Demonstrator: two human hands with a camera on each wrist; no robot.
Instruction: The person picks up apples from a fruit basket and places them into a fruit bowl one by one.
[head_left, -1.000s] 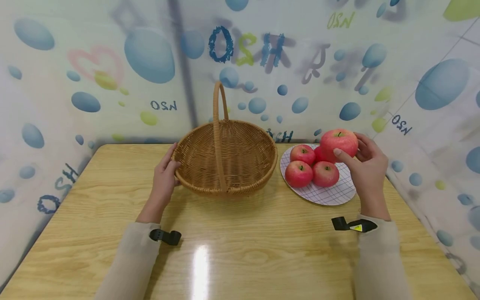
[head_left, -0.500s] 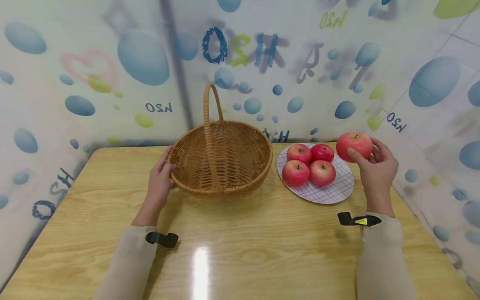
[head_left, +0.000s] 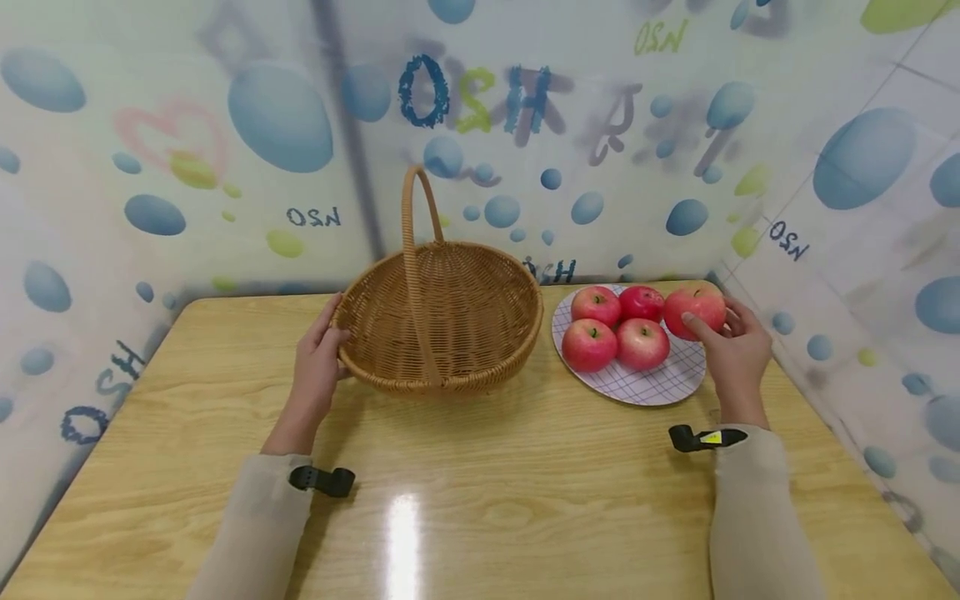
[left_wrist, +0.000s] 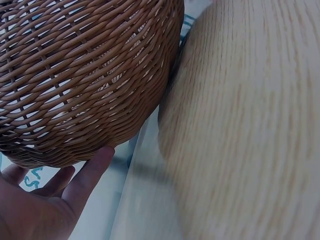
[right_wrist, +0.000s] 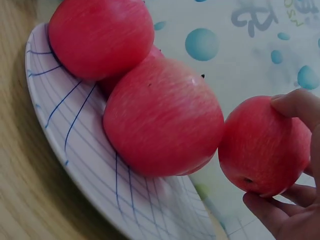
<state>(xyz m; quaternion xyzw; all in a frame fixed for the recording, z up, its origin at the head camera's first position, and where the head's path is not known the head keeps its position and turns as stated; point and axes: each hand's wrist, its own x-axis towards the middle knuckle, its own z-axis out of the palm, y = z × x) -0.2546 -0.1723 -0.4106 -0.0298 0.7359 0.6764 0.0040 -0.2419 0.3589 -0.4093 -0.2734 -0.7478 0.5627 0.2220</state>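
Observation:
A brown wicker basket (head_left: 480,317) with a tall arched handle (head_left: 411,242) stands left of centre at the back of the table. At its left rim my left hand (head_left: 317,358) holds the side; in the left wrist view the fingers (left_wrist: 87,180) lie against the woven outer wall. My right hand (head_left: 738,354) grips a red apple (head_left: 686,304) between thumb and fingers, over the right part of a round plate (head_left: 660,385). Several other apples (head_left: 588,346) sit grouped on that plate. In the right wrist view the held apple (right_wrist: 262,145) is right beside a plate apple (right_wrist: 162,120).
The wooden table (head_left: 480,500) carries basket and plate near its back edge. Behind it and at both sides hangs a pale patterned backdrop (head_left: 495,108) with blue spots and lettering. A black strap with a camera sits on each wrist.
My right hand carried its apple rightward off the group, then brought it back left and lower, beside the other apples. My left hand stays at the basket rim. The head view shifts slightly.

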